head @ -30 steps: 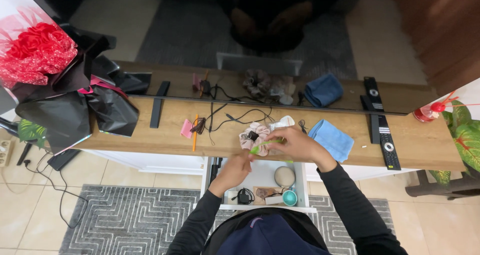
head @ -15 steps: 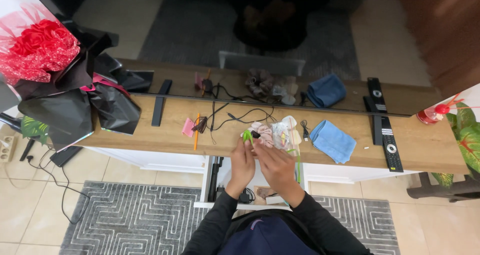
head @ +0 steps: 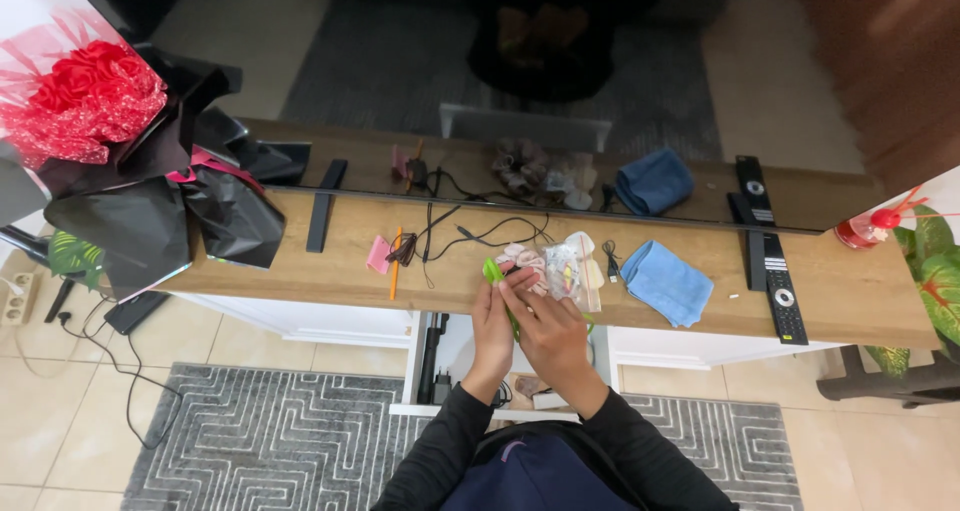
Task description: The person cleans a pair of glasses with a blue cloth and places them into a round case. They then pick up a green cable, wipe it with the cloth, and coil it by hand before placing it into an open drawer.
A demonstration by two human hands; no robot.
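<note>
Both my hands meet over the front edge of a wooden shelf (head: 840,291). My left hand (head: 491,323) and my right hand (head: 545,323) pinch a thin bright green band (head: 492,271) between them. Just beyond the fingers lies a small pile of scrunchies and hair bands in a clear plastic bag (head: 560,268). Below my hands a white drawer (head: 440,356) stands pulled out, with small items inside, mostly hidden by my arms.
A blue cloth (head: 668,282) and a black remote (head: 775,281) lie to the right. Black cables (head: 470,233), an orange pencil (head: 395,264) and a pink piece (head: 378,255) lie left of the hands. A red bouquet in black wrap (head: 120,161) fills the left end.
My left hand rose from the drawer to join the right at the shelf edge. Both hands now hold the green band close to the pile of hair bands.
</note>
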